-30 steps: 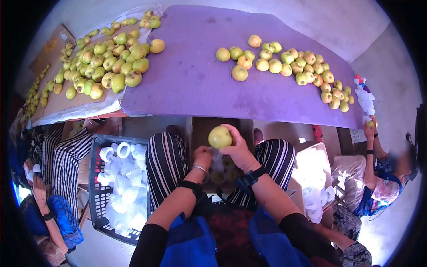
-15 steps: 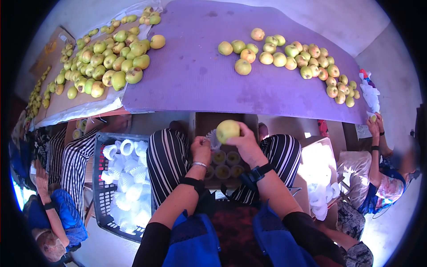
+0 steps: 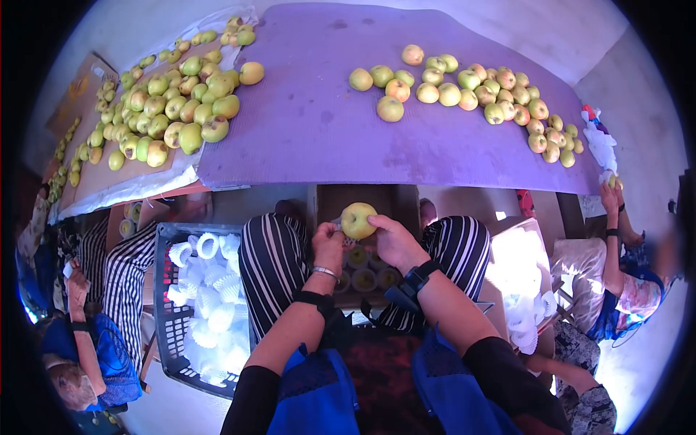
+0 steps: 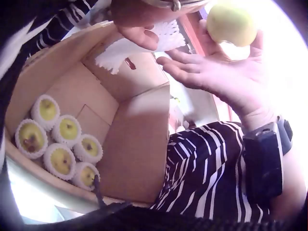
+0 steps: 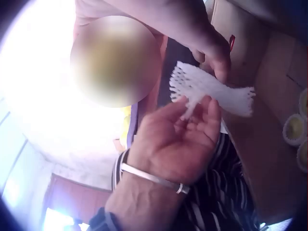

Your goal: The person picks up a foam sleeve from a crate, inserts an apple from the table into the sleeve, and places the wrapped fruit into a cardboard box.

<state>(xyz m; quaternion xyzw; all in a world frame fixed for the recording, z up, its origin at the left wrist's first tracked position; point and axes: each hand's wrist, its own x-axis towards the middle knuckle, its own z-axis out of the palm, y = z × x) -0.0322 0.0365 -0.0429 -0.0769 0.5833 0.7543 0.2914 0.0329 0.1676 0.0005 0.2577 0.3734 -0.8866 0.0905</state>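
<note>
My right hand (image 3: 397, 241) holds a yellow-green apple (image 3: 358, 220) above the cardboard box between my knees, its thumb against the apple's side. Close by on the left, my left hand (image 3: 328, 246) pinches a white foam net sleeve (image 5: 207, 89) between thumb and fingertips. The net lies flattened, with frayed lattice ends, and the apple is outside it. In the left wrist view the apple rests on the right hand's fingers, apart from the net. Below, in the box (image 4: 139, 139), sit several apples (image 4: 62, 161) in white foam nets.
A purple-covered table (image 3: 304, 130) ahead bears loose apples (image 3: 500, 94) on the right and a larger heap (image 3: 174, 101) on the left. A dark crate (image 3: 163, 312) of foam nets (image 3: 217, 290) stands left of my knees. People sit at both sides; an open carton with nets (image 3: 518, 275) is at right.
The apple has come lower and closer to my left hand after moving away from it. My right hand has turned so its thumb now shows at the apple's side. The left keeps the net.
</note>
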